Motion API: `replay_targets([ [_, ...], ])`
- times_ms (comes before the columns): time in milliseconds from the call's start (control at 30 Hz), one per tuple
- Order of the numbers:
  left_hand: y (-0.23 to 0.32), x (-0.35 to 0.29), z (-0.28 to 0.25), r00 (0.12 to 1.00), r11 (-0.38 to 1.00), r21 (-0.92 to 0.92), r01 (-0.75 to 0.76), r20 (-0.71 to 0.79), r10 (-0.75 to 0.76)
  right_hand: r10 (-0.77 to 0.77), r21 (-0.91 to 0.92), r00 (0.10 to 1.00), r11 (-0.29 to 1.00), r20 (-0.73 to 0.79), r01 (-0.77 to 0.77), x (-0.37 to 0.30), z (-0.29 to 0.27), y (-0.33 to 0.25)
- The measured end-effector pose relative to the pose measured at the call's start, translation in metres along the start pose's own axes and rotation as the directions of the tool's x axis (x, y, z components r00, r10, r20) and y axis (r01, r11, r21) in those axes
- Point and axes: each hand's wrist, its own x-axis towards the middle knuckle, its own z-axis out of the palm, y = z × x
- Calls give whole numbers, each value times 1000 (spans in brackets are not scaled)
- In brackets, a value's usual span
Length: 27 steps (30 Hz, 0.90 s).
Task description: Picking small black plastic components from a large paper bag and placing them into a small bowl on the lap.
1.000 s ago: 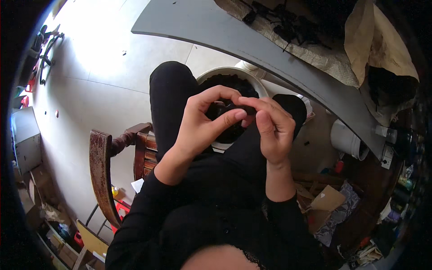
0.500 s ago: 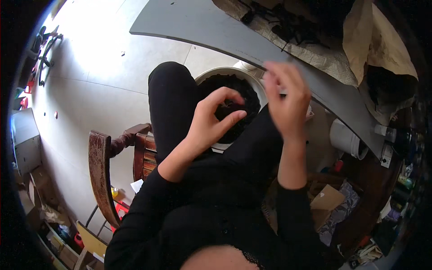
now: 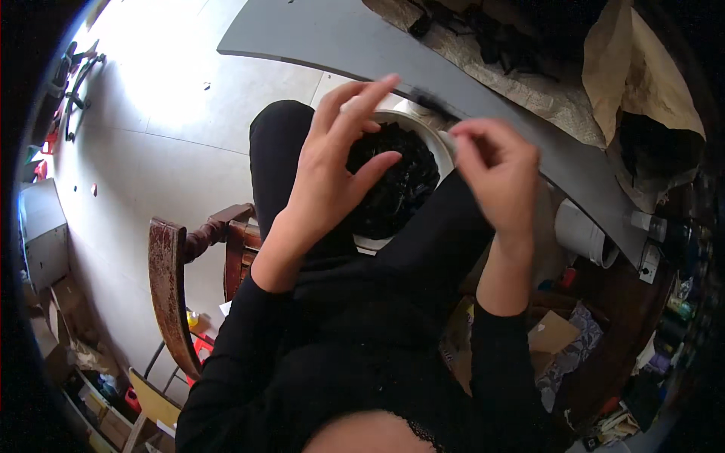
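Note:
My left hand [image 3: 332,155] is raised, palm turned inward, its fingers and thumb spread with nothing between them. It hovers over the left side of a round pale tub [image 3: 445,143] between my knees. Many small shiny black pieces [image 3: 408,177] fill the tub; their kind is too small to tell. To the right of the tub, my right hand [image 3: 502,166] has its fingers curled to the thumb in a pinch. What the pinch holds, if anything, is hidden. A small blurred black thing [image 3: 432,102] shows at the table's edge near those fingertips; I cannot tell whether they touch it.
A grey tabletop [image 3: 325,38] crosses ahead, bearing a pale woven sheet [image 3: 513,87] with black parts [image 3: 491,38] and an open brown paper bag [image 3: 642,83]. Below it lies a white bucket [image 3: 581,234]. A worn wooden chair [image 3: 170,279] stands left; boxes line the far left.
My left hand has risen away from the tub, its fingers spreading wider. The right hand has shifted slightly right and lower. A blurred black thing now appears by the table's edge.

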Motion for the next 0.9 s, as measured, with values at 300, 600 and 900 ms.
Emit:
replay_targets([
  [300,5,-10,0,967,979,-11,-202,155,202,13,530,935,821,353,-212,-31,15,10],
  [600,11,-24,-2,943,940,-254,229,298,-149,113,428,953,874,280,-229,-53,34,-3],
  [900,6,-35,15,972,840,-498,213,196,-130,-361,-178,932,919,-27,351,-52,47,-5],
])
